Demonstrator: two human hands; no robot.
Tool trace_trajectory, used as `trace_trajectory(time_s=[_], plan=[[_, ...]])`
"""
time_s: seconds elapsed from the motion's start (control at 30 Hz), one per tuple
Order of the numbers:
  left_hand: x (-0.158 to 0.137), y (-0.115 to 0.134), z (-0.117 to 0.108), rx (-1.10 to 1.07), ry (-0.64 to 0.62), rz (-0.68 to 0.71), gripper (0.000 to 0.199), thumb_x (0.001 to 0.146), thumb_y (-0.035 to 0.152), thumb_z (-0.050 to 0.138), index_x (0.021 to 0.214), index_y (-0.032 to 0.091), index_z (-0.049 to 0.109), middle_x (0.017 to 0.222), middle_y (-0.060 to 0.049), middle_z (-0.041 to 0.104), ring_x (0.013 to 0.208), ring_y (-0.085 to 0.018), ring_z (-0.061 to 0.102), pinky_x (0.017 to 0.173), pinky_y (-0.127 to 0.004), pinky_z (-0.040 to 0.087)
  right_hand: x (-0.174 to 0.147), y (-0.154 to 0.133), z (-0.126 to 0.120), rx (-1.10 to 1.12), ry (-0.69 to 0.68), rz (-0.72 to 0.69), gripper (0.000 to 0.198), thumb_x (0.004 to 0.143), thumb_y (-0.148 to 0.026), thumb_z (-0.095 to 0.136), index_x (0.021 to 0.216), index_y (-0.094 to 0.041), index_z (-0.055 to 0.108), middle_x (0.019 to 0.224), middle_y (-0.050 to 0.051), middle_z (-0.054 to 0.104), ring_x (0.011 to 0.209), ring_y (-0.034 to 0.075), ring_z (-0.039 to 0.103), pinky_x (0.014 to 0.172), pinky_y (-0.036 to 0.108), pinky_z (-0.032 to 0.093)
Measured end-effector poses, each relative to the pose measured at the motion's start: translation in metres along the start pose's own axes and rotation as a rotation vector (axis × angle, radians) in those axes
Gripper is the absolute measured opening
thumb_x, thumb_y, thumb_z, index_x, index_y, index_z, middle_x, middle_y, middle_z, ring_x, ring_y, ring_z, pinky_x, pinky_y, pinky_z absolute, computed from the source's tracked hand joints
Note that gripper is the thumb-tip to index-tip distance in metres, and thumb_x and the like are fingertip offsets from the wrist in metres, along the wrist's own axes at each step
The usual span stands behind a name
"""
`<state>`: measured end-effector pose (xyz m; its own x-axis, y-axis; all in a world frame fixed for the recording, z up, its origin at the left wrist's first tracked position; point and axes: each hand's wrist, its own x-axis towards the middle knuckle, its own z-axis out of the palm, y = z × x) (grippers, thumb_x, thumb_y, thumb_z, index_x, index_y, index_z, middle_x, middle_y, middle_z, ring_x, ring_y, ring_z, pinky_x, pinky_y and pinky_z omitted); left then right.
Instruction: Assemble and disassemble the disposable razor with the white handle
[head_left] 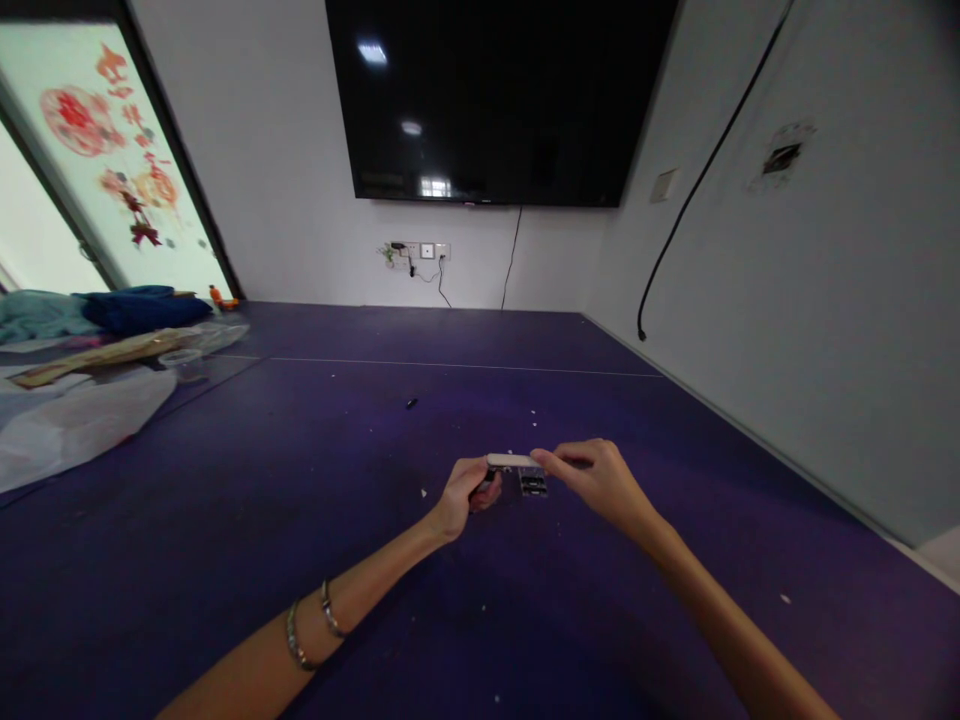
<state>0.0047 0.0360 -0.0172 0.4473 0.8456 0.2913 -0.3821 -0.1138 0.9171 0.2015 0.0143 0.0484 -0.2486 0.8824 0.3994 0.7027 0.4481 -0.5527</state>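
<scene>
Between my two hands is a thin white bar-shaped piece [513, 461], seen nearly edge-on over the purple surface. My left hand [459, 497] is closed on its left end, thumb on top and the other fingers curled beneath. At the right end, my right hand [600, 477] grips it between thumb and fingers. Just under the bar shows a small dark square part with silvery edges [533, 485]; whether it is joined to the bar or lies on the surface behind, I cannot tell. Two bracelets [300, 637] circle my left forearm.
A small black object [411, 404] and several white scraps lie on the purple surface [337, 560]. Folded blue cloth [146, 309], plastic sheeting [82, 425] and a clear cup [184, 364] are at left. A black cable [694, 190] hangs at right; a television [495, 100] is ahead.
</scene>
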Motion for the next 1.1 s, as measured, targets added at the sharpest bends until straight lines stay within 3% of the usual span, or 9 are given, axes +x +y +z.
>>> trace_trajectory(time_s=[0.17, 0.3, 0.5, 0.63, 0.83, 0.97, 1.1], plan=[[0.001, 0.002, -0.003, -0.029, -0.003, 0.007, 0.048, 0.080, 0.053, 0.046, 0.050, 0.016, 0.044, 0.039, 0.007, 0.023, 0.036, -0.005, 0.019, 0.040, -0.022, 0.011, 0.002, 0.003, -0.010, -0.034, 0.018, -0.009, 0.050, 0.080, -0.056, 0.047, 0.053, -0.017, 0.064, 0.046, 0.000, 0.051, 0.045, 0.011, 0.040, 0.048, 0.026, 0.026], [0.000, 0.000, -0.002, -0.029, 0.006, -0.009, 0.047, 0.078, 0.054, 0.049, 0.053, 0.015, 0.046, 0.041, 0.007, 0.025, 0.036, -0.005, 0.021, 0.039, -0.021, 0.012, 0.000, -0.006, -0.005, -0.037, 0.035, -0.057, 0.048, 0.081, -0.055, 0.047, 0.057, -0.018, 0.067, 0.050, 0.002, 0.058, 0.047, 0.011, 0.044, 0.050, 0.026, 0.028], [0.003, 0.003, -0.003, -0.150, 0.002, -0.016, 0.046, 0.079, 0.053, 0.048, 0.052, 0.016, 0.045, 0.039, 0.008, 0.021, 0.033, -0.004, 0.018, 0.035, -0.018, 0.013, 0.001, 0.004, -0.009, -0.037, 0.016, -0.012, 0.049, 0.079, -0.056, 0.049, 0.056, -0.017, 0.066, 0.044, -0.001, 0.049, 0.044, 0.010, 0.038, 0.047, 0.026, 0.024], [0.006, -0.001, 0.000, -0.288, 0.070, -0.158, 0.041, 0.083, 0.047, 0.046, 0.055, 0.016, 0.045, 0.039, 0.009, 0.023, 0.031, -0.004, 0.015, 0.031, -0.016, 0.013, 0.003, 0.014, -0.012, 0.008, 0.041, 0.100, 0.050, 0.078, -0.058, 0.049, 0.057, -0.016, 0.066, 0.047, 0.000, 0.050, 0.047, 0.011, 0.040, 0.046, 0.025, 0.025], [0.006, 0.000, 0.011, -0.564, 0.303, -0.438, 0.038, 0.091, 0.037, 0.033, 0.061, 0.016, 0.045, 0.040, 0.007, 0.026, 0.031, -0.005, 0.020, 0.031, -0.016, 0.012, 0.007, 0.020, 0.003, 0.056, 0.055, 0.131, 0.040, 0.079, -0.053, 0.051, 0.077, -0.019, 0.072, 0.063, 0.003, 0.065, 0.057, 0.016, 0.054, 0.053, 0.025, 0.034], [0.002, 0.005, 0.023, -0.655, 0.424, -0.523, 0.035, 0.091, 0.031, 0.033, 0.062, 0.015, 0.044, 0.042, 0.007, 0.028, 0.031, -0.004, 0.023, 0.031, -0.015, 0.010, 0.005, 0.021, 0.018, 0.039, 0.102, 0.120, 0.038, 0.080, -0.051, 0.050, 0.082, -0.021, 0.073, 0.070, 0.004, 0.069, 0.062, 0.017, 0.058, 0.057, 0.026, 0.037], [-0.005, 0.010, 0.034, -0.749, 0.448, -0.585, 0.037, 0.093, 0.031, 0.030, 0.062, 0.014, 0.042, 0.043, 0.007, 0.027, 0.030, -0.002, 0.022, 0.031, -0.014, 0.009, 0.004, 0.025, 0.035, 0.055, 0.106, 0.095, 0.039, 0.081, -0.052, 0.048, 0.079, -0.021, 0.074, 0.070, 0.003, 0.070, 0.061, 0.016, 0.058, 0.056, 0.025, 0.037]])
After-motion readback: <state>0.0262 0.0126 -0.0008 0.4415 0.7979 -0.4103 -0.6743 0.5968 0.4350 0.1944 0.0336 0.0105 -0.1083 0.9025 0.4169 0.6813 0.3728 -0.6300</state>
